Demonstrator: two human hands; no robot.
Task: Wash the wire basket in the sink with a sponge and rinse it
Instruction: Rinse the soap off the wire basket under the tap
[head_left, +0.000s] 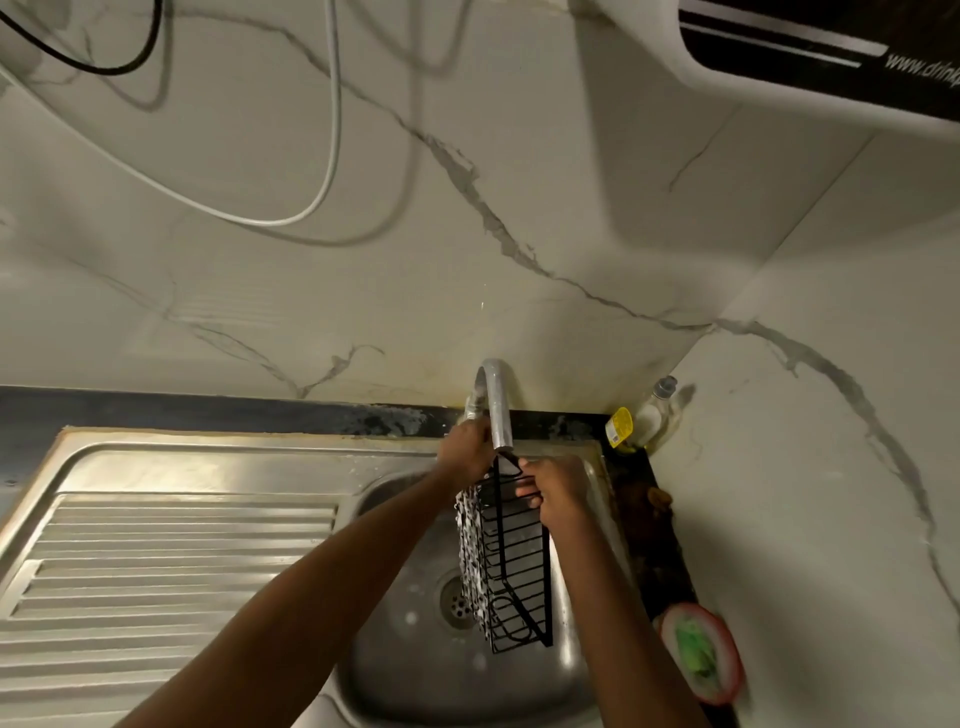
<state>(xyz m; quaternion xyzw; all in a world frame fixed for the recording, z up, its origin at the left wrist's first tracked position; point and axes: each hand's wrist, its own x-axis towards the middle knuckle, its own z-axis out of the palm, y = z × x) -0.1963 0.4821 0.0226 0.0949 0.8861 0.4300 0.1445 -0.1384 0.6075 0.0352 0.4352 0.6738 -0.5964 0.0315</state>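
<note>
Right hand grips the black wire basket upright over the sink; left hand curls round the faucet at the far rim.

Soap bottle in corner, round dish w/ green scrubber on dark counter.

Home kitchen: steel sink, tap, marble-look wall.

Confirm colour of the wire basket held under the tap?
Black wire basket, with foam clinging to its left side; seen in the head view.
</note>
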